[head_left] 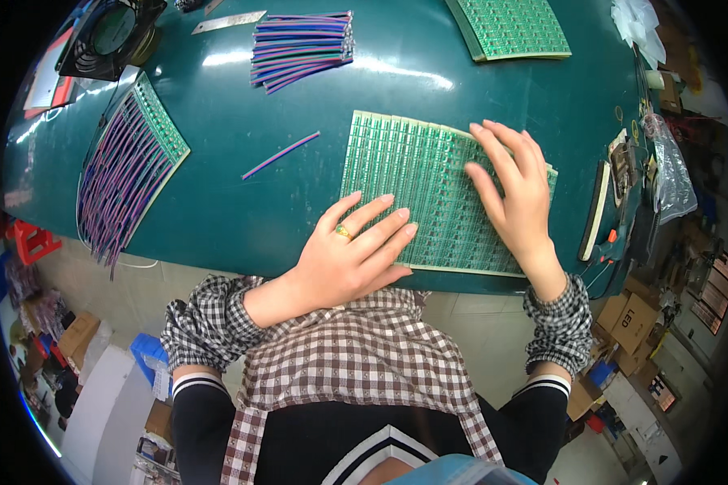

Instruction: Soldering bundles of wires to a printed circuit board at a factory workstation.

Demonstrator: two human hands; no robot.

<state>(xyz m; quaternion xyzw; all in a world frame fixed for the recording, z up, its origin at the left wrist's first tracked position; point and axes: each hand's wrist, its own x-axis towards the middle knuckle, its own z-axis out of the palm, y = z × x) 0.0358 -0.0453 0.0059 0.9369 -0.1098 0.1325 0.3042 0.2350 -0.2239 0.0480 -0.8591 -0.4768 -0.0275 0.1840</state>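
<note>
Several green circuit board panels lie in an overlapping row in front of me on the green table. My left hand, a ring on one finger, rests with fingers stretched out on their lower left part. Over the right side of the panels is my right hand, its fingers apart and curved near the upper edge. To the left lies a single blue and pink wire piece, apart from both hands. Farther left, a board panel with many wires attached hangs partly past the table's near edge.
A bundle of coloured wires lies at the back, beside a metal ruler. A stack of green boards sits at the back right. A black fan stands at the far left. Tools and a clear plastic bag line the right edge.
</note>
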